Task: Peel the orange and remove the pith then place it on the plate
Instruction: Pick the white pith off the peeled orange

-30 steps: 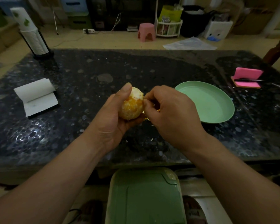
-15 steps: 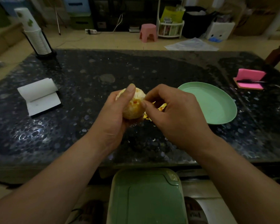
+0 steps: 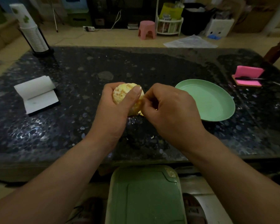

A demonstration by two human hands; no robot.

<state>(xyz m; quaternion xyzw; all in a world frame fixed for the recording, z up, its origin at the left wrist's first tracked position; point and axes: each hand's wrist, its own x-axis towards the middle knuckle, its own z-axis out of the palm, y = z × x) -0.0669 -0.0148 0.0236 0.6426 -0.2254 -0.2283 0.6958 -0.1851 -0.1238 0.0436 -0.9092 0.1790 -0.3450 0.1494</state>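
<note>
Centre of the frame, and both hands are on the fruit. The left hand (image 3: 113, 110) has the orange (image 3: 123, 92) wrapped up: fingers curled round its far side, thumb laid across the front, a firm grip. The fruit sits in the air above the dark speckled table (image 3: 71, 126), touching nothing but the hands. Its skin is off on the side we can see, pale pith in patches over the yellow-orange flesh.

The right hand (image 3: 171, 110) comes in from the right with fingers curled tight, its fingertips pinching at the orange's right flank. What exactly sits between them is hidden by the knuckles, though a sliver of yellow peel (image 3: 141, 112) peeks out below the fruit.

Just right of the hands, the green plate (image 3: 217, 101) lies flat on the table, near the right hand but apart from it. A few pale scraps (image 3: 152, 136) dot the table below the hands.

Left of frame lies an open white notepad (image 3: 36, 94). Upper left, a stack of paper cups (image 3: 31, 33) leans in its stand. Far right, there is a folded pink pad (image 3: 249, 76) with a dark pen across it. Along the bottom edge sits a green lid (image 3: 145, 196), and at the top of the frame a pink stool (image 3: 147, 29) stands on the floor beyond the table.
</note>
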